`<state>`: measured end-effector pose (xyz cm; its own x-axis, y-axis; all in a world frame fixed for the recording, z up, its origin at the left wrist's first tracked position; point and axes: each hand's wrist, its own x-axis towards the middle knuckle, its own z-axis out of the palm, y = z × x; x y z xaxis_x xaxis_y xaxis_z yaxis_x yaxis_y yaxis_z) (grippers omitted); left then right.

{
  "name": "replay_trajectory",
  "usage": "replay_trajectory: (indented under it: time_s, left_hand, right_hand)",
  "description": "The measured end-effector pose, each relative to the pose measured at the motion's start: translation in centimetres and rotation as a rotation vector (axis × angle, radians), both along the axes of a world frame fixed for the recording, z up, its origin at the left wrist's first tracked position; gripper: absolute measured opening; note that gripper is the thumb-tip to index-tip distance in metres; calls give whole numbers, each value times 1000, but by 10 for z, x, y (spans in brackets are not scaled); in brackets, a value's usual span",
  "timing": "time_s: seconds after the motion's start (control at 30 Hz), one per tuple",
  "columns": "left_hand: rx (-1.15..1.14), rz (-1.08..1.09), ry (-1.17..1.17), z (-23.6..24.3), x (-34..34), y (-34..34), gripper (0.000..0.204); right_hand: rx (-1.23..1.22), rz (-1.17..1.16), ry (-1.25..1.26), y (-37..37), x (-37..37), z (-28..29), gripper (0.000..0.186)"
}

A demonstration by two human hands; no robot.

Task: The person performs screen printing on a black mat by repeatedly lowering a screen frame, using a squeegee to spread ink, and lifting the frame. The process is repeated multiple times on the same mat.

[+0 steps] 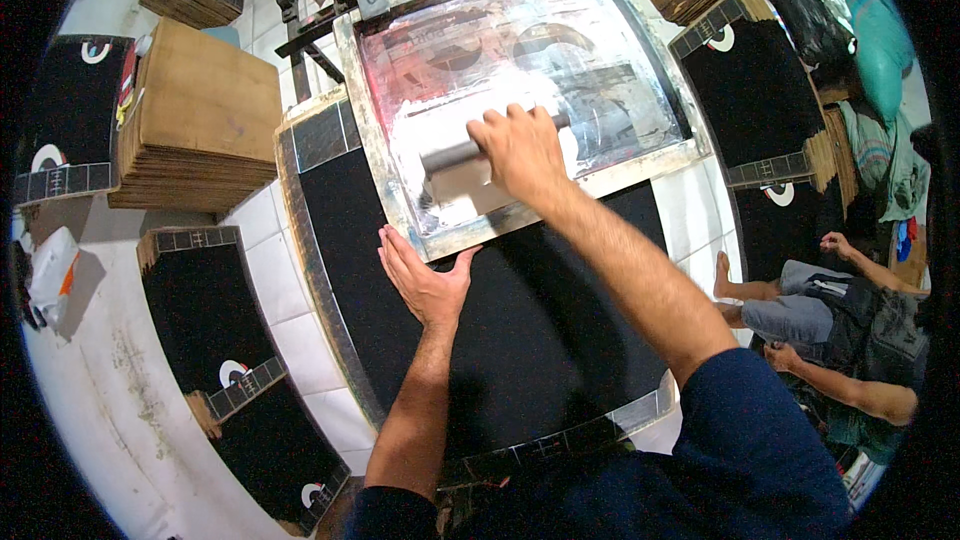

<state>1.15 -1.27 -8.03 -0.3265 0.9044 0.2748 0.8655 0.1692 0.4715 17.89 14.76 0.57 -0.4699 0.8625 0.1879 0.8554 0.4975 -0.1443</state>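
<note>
A screen-printing frame with a pale, stained border lies tilted over black fabric on a board. My right hand is closed round the grey handle of a squeegee, which stands on the mesh toward its near left. White ink spreads on the mesh around the squeegee, and a reddish stain tints the upper left. My left hand rests against the frame's near left corner, its fingers stretched along one side and the thumb apart on the other. The squeegee's blade edge is partly hidden.
Stacked brown boards stand at the left. More boards with black fabric lie at the left and right. Metal clamp bars hold the frame's far side. Another person sits at the right, near a green sack.
</note>
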Motion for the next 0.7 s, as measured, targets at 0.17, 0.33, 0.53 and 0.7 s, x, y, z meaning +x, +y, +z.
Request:
replay_trajectory:
  time_s: [0.17, 0.33, 0.53, 0.7]
  left_hand:
    - [-16, 21, -57, 2, 1, -1, 138]
    - [-19, 21, -266, 6, -3, 1, 144]
    - [5, 50, -361, -2, -2, -2, 132]
    - [172, -3, -446, -21, -5, -9, 126]
  right_hand:
    - [-37, -30, 4, -58, 15, 1, 20]
    - [23, 0, -23, -58, 18, 2, 31]
    - [-76, -1, 24, -60, 22, 5, 30]
    - [-65, 25, 125, -64, 30, 9, 27]
